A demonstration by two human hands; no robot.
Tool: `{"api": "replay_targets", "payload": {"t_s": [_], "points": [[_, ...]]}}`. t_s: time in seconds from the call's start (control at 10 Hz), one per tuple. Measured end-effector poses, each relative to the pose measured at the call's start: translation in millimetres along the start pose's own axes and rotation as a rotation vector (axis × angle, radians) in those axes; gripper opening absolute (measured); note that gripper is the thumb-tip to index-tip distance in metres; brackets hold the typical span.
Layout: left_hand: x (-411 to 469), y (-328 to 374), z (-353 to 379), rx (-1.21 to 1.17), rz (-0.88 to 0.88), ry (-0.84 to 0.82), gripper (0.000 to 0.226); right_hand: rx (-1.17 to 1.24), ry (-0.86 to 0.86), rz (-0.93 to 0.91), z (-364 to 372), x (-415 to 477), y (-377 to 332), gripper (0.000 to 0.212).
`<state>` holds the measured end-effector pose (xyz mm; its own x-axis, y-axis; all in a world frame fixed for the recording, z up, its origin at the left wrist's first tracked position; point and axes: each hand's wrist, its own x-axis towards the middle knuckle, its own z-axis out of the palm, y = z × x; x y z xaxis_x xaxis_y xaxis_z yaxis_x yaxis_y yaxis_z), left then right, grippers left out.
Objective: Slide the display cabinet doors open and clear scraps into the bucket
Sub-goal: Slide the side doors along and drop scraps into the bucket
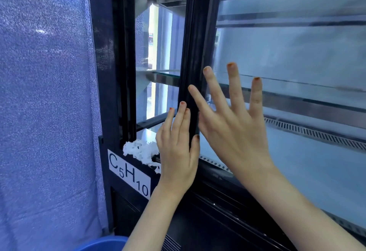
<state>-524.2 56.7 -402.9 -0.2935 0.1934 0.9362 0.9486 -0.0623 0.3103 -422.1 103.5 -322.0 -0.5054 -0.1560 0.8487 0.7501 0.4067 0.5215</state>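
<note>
Your left hand [178,151] apparently pinches the door [188,62] edge. Your right hand [233,131] lies splayed on the glass [287,62]. Slide evenly.

Glossy black door frame [187,62], clear glass pane [297,52] (faintly fogged), crumpled paper scraps [138,151], smooth plastic bucket [105,243].

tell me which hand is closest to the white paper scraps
The left hand, right beside the scraps while pinching the door frame; the right hand is spread open over the glass, farther away.
</note>
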Motion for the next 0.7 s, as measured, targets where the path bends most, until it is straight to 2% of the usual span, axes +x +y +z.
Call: {"api": "replay_targets", "payload": {"t_s": [0.2, 0.4, 0.5, 0.6, 0.7], "points": [[12, 19, 15, -0.072, -0.014, 0.141, 0.043, 0.017, 0.054, 0.048, 1, 3, -2, 0.04], [20, 28, 23, -0.115, 0.012, 0.082, 0.055, 0.021, 0.175, 0.182, -5, 10, 6, 0.034], [18, 25, 23, -0.086, 0.022, 0.043, 0.062, -0.125, 0.11, 0.158, -8, 7, 19, 0.04], [20, 25, 23, -0.069, 0.02, 0.038, 0.063, -0.115, 0.017, 0.168, -10, 6, 24, 0.05], [19, 24, 24, -0.073, 0.018, 0.04, 0.061, -0.113, -0.011, 0.184, -8, 6, 21, 0.051]]}}
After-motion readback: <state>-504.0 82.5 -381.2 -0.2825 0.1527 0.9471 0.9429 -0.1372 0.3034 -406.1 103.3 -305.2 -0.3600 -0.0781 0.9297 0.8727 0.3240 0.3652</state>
